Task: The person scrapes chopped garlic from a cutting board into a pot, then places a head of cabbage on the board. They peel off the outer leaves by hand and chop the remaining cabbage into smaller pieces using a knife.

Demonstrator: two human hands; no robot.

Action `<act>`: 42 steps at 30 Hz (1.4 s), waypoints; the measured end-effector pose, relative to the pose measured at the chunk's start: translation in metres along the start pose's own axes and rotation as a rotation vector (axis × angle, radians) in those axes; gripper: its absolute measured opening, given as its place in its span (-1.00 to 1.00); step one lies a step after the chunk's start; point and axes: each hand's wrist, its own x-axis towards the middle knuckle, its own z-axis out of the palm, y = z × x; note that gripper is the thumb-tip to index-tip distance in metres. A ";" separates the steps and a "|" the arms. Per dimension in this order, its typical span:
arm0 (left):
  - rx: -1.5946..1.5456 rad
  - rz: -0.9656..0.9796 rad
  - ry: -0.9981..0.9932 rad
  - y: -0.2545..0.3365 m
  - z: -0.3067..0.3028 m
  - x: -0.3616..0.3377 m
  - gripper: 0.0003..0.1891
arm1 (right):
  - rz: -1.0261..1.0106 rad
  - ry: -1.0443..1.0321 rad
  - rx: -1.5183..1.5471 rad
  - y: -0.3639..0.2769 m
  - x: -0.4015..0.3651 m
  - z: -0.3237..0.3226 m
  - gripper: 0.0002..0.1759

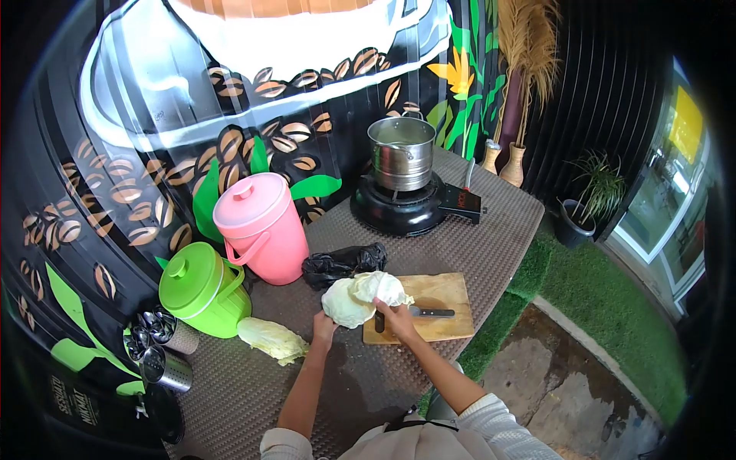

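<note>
Pale green cabbage leaves (349, 303) are held up between my two hands, overlapping the left part of a wooden cutting board (452, 287). My left hand (325, 326) is closed on the lower left edge of the leaves. My right hand (396, 318) pinches them from the lower right, its fingers partly behind them. A black-handled knife (437, 313) lies on the board, and a second dark handle (379, 322) shows just left of my right hand. To the left, an elongated piece of cabbage (272, 340) rests on the table.
Behind the leaves sits a crumpled black plastic bag (345, 263). Pink (264, 230) and green (205, 291) lidded jugs stand left, near metal utensil holders (167, 368). A steel pot (401, 153) is on a black portable stove (399, 203). The woven table (491, 230) ends at the right.
</note>
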 end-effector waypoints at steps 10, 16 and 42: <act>0.646 0.755 0.329 0.033 0.030 -0.015 -0.62 | -0.723 0.056 -0.808 -0.025 0.001 -0.039 -0.48; 1.340 0.929 -0.032 0.032 0.076 -0.042 -0.65 | -0.738 -0.155 -1.477 -0.069 -0.010 -0.075 -0.63; 1.161 0.905 -0.375 0.006 0.171 -0.065 -0.52 | -0.744 0.365 -1.046 -0.034 -0.044 -0.118 -0.63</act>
